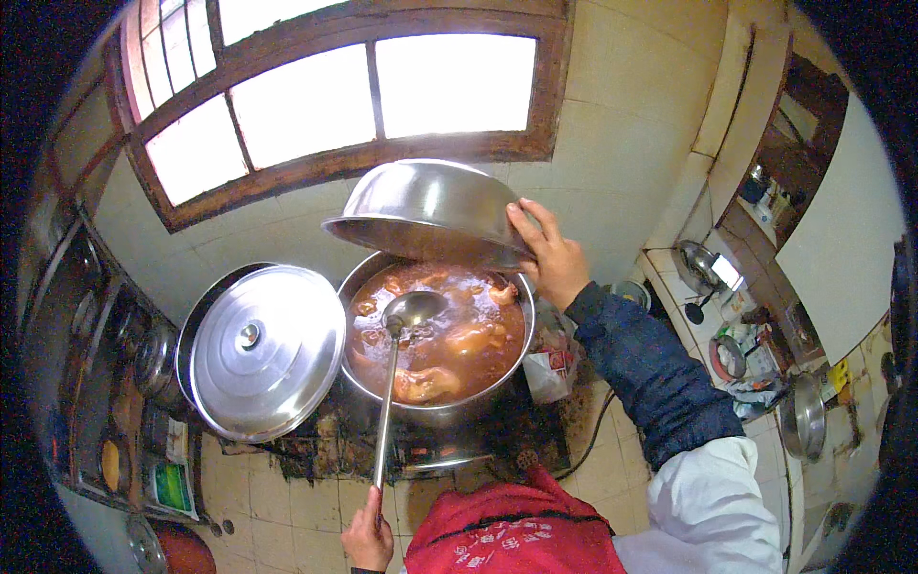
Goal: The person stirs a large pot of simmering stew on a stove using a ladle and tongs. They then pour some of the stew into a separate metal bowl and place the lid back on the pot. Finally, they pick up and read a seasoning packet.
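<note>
A large metal pot (532, 316) holds brown broth with several pieces of meat (427, 384) in it. My left hand (368, 534) grips the end of a long-handled metal ladle (387, 423), whose bowl lies over the broth near the pot's middle. With my right hand (552, 251) I hold the rim of a wide stainless-steel basin (437, 201). It is tipped upside down above the far side of the pot, hiding part of the back rim. To the left, a second pot is covered by a round metal lid (269, 351) with a knob, set slightly askew.
Both pots stand on a dark, grimy stove (330, 448) below a wooden-framed window (344, 100). A plastic bag (551, 369) is close to the pot's right side. Shelves (107, 402) line the left; a tiled counter (688, 316) at right carries pans and small items. A hose (595, 434) runs along the floor.
</note>
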`<state>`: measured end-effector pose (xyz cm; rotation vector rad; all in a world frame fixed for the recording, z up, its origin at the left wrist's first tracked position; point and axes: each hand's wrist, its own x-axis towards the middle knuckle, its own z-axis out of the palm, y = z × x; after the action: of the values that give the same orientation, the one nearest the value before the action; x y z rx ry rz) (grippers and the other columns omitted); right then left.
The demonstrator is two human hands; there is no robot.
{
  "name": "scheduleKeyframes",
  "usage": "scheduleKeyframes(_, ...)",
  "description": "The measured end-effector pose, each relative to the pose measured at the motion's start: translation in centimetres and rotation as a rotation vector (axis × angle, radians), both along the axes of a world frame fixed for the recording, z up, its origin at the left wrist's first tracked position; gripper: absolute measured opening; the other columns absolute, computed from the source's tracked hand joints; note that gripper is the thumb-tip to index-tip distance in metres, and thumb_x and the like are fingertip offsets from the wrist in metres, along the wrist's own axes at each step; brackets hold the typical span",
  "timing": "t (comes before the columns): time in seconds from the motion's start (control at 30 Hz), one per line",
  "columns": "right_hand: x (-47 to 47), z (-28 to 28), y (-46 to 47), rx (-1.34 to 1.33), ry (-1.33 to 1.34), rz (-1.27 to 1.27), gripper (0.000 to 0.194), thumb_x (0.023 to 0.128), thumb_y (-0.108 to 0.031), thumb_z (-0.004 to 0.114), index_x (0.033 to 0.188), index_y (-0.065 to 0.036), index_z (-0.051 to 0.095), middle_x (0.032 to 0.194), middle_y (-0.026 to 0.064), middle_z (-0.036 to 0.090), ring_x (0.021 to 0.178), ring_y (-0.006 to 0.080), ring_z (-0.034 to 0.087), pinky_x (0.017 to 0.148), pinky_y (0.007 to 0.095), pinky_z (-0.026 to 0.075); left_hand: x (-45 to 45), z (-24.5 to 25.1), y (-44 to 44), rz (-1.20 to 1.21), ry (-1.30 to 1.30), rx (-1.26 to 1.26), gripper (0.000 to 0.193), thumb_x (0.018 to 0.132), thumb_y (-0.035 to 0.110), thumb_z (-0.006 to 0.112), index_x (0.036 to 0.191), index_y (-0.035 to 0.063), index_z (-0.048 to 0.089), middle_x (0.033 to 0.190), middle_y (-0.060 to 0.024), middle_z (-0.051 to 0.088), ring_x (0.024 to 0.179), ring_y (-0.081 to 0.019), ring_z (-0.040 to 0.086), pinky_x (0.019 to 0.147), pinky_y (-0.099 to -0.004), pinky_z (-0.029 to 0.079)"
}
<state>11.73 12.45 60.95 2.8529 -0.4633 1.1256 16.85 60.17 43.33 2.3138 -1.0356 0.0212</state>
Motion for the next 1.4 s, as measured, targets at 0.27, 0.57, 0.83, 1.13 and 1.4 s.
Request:
scheduleKeyframes(0.27, 0.4, -2.0, 0.3, 0.022, 0.083, 0.027, 0.103, 0.06, -0.009, 0.079, 0.146, -0.028, 0.027, 0.145, 0.0122, 0.035, 0.091, 0.0385, 0.065, 0.075, 0.044, 0.057, 0.0, -0.2, 0.0, 0.003, -0.026, 0.055, 0.063, 0.078, 0.001, 0.059, 0.138, 0.0189, 0.049, 0.071, -0.0113, 0.057, 0.062, -0.0297, 0.058, 0.054, -0.0398, 0.047)
scheduleKeyframes(0.57, 0.7, -3.8, 0.6, 0.009, 0.067, -0.019, 0.081, 0.072, -0.005, 0.066, 0.144, -0.024, 0.034, 0.137, 0.0109, 0.043, 0.083, 0.0342, 0.065, 0.07, 0.0417, 0.056, 0.5, -1.1, 0.0, -0.002, -0.006, 0.099, 0.065, 0.078, 0.002, 0.06, 0.139, 0.0199, 0.048, 0.075, -0.0119, 0.059, 0.065, -0.0301, 0.06, 0.056, -0.0405, 0.048)
scheduleKeyframes(0.83, 1.4, -8.4, -2.1, 0.43, -0.129, -0.301, 0.059, 0.08, -0.009, 0.056, 0.137, -0.012, 0.042, 0.125, 0.0201, 0.052, 0.091, 0.0412, 0.062, 0.079, 0.0469, 0.051, 0.6, -1.0, -0.1, 0.029, 0.193, 0.044, 0.067, 0.077, 0.001, 0.06, 0.141, 0.0168, 0.045, 0.08, -0.0126, 0.061, 0.063, -0.0265, 0.06, 0.057, -0.0375, 0.048)
scheduleKeyframes(1.13, -4.6, -14.3, -6.4, 0.977, -0.383, -0.545, 0.036, 0.077, -0.015, 0.06, 0.107, 0.004, 0.059, 0.095, 0.024, 0.067, 0.089, 0.039, 0.066, 0.079, 0.0427, 0.051, 2.5, 2.7, -3.2, 0.064, 0.924, -0.225, 0.07, 0.083, -0.005, 0.054, 0.148, 0.0129, 0.031, 0.063, 0.0002, 0.052, 0.045, -0.0076, 0.047, 0.039, -0.0249, 0.038)
scheduleKeyframes(1.4, -9.4, -15.7, -4.6, 1.361, -0.676, -0.34, 0.024, 0.081, -0.012, 0.057, 0.097, 0.006, 0.06, 0.079, 0.0149, 0.065, 0.063, 0.0242, 0.064, 0.055, 0.0393, 0.05, 4.2, 5.2, -5.9, 0.035, 1.043, -0.252, 0.068, 0.083, -0.004, 0.052, 0.146, 0.0071, 0.029, 0.062, -0.0025, 0.054, 0.041, -0.0091, 0.047, 0.035, -0.0234, 0.039)
